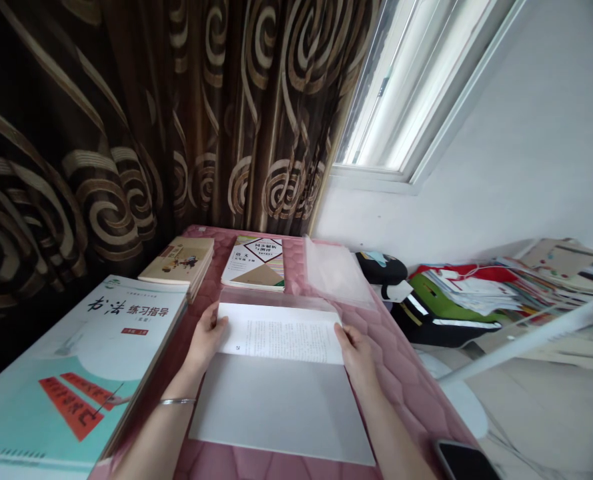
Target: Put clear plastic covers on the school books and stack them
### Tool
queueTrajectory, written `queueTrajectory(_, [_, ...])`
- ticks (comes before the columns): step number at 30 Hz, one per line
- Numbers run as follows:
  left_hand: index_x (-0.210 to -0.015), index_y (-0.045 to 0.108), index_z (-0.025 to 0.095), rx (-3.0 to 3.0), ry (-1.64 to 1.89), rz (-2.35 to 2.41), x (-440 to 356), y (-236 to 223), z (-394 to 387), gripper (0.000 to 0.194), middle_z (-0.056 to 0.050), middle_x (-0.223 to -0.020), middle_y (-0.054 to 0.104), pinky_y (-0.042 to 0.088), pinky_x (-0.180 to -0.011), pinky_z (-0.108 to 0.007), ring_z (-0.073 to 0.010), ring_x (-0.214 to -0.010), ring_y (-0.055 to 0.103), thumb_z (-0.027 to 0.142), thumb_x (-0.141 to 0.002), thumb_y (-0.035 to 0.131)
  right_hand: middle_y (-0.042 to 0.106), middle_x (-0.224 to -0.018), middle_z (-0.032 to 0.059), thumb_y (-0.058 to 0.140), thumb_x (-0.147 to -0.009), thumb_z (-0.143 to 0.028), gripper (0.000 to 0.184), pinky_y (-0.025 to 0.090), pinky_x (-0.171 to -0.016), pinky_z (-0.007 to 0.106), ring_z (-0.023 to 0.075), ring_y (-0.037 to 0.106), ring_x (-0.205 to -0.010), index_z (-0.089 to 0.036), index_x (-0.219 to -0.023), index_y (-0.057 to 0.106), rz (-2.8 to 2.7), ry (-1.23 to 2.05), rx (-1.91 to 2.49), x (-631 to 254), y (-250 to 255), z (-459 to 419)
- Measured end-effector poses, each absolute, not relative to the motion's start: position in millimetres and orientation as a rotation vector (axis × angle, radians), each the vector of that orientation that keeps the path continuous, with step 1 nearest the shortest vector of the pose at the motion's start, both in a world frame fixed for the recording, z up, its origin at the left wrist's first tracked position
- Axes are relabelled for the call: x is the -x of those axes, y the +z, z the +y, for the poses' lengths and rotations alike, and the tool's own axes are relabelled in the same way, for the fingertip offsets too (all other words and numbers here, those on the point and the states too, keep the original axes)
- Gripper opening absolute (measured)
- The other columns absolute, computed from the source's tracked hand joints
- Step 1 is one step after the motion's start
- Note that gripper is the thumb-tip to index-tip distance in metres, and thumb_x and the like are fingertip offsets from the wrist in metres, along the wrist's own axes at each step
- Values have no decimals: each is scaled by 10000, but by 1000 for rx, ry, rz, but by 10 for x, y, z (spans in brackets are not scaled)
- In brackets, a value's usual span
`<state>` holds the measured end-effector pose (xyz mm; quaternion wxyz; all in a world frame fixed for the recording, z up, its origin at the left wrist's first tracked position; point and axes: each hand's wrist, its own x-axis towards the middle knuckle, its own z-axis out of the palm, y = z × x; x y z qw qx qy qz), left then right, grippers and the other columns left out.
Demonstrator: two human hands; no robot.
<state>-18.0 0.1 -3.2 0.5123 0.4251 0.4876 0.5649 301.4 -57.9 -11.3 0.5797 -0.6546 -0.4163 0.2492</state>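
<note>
An open book lies sideways before me on the pink quilted surface, a printed page at its far part and a plain pale grey cover or sheet nearer me. My left hand pinches the book's left edge, thumb on top. At the opposite edge, my right hand grips the page's side with its thumb on the paper. A clear plastic film shows just beyond the book's far edge. Fingers under the book are hidden on both sides.
Left stand a stack of large books and smaller tan books. Another book and clear plastic sheets lie at the back. A phone is at front right; a white lamp stand and piled papers are beyond.
</note>
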Motion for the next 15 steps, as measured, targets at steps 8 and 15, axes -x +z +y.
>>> queueTrajectory(8, [-1166,561,152,-1063,1359,1141,174,-43,-26,635,-101,-1059,702,498,-812,-354,-245,-935,658,379,-606,757,605,-558,15,617,-680,-671,470,406,-483,281,190,544,-546,-210,-594,589,-988,548,1540,-2987,-87,-584])
queueTrajectory(15, [-1152,567,157,-1078,1381,1162,161,-38,-23,598,-101,-1059,696,486,-830,-365,-247,-950,649,379,-624,739,645,-627,25,649,-633,-651,449,428,-528,290,208,572,-602,-204,-665,628,-971,613,1502,-2991,-93,-583])
